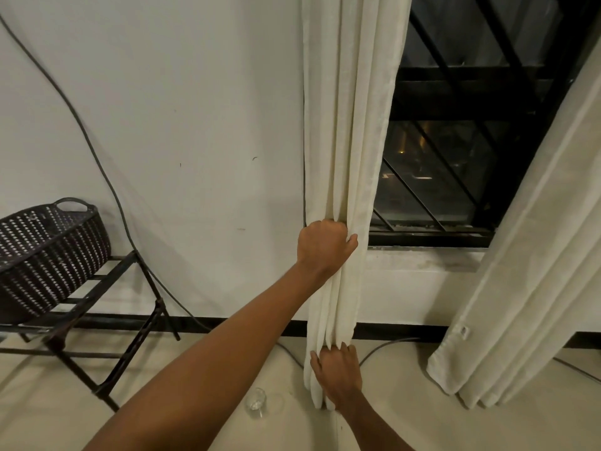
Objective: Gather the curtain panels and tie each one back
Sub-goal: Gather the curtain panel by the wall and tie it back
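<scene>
Curtain (351,125) gripped: left hand (323,247) above, right hand (338,375) below.

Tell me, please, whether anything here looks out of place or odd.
A clear glass sits on the floor, close beside the curtain panel that the left hand and the right hand grip. A floor is an odd place for it; the gathered fabric might knock it over.

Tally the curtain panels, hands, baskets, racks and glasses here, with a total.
Curtain panels: 2 (gathered panel, loose panel)
Hands: 2 (left hand, right hand)
Basket: 1
Rack: 1
Glass: 1
Total: 7
</scene>
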Action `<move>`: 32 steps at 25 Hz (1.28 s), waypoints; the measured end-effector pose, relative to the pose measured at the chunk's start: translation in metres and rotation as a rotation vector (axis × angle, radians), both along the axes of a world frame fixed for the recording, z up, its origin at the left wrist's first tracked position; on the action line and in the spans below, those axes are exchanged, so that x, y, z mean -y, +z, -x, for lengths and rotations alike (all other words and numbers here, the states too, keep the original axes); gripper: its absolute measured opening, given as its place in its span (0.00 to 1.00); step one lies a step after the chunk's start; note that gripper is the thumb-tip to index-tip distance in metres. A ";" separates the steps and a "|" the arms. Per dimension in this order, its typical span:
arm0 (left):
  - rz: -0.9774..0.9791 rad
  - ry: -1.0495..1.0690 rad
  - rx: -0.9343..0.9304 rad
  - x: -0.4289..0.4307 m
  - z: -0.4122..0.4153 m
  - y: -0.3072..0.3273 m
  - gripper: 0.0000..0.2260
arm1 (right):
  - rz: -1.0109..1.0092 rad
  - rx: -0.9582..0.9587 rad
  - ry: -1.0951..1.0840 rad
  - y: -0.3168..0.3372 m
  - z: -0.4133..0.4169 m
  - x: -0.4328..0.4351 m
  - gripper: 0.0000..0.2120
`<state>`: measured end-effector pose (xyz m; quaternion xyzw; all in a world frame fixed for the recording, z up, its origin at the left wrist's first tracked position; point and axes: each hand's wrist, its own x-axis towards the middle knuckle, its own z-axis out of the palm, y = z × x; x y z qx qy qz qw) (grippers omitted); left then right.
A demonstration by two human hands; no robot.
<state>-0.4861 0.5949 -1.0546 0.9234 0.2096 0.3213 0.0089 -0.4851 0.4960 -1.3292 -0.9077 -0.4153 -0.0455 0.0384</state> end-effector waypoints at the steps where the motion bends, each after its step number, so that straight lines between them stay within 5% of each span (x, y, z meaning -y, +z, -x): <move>1: 0.016 0.016 -0.032 -0.001 0.000 0.002 0.20 | -0.020 0.012 0.010 0.000 0.005 0.006 0.23; 8: 0.036 0.034 -0.072 0.007 0.002 0.004 0.22 | 0.038 -0.250 0.116 0.001 -0.006 0.015 0.21; 12: 0.006 -0.047 -0.015 0.016 0.007 -0.011 0.20 | 0.136 -0.227 0.122 -0.013 -0.030 0.027 0.24; 19: 0.049 -0.028 -0.003 0.019 0.000 -0.027 0.09 | -0.572 -0.141 -0.199 0.013 -0.005 0.026 0.24; 23: 0.057 0.009 -0.006 0.018 -0.002 -0.025 0.09 | -0.972 -0.288 -0.398 0.064 0.009 0.008 0.35; 27: 0.040 -0.010 0.036 0.014 -0.003 -0.033 0.09 | -1.092 -0.270 -0.456 0.110 -0.006 -0.027 0.48; 32: 0.078 -0.082 0.093 0.009 -0.002 -0.042 0.12 | -0.848 -0.511 -0.365 0.109 -0.014 -0.050 0.16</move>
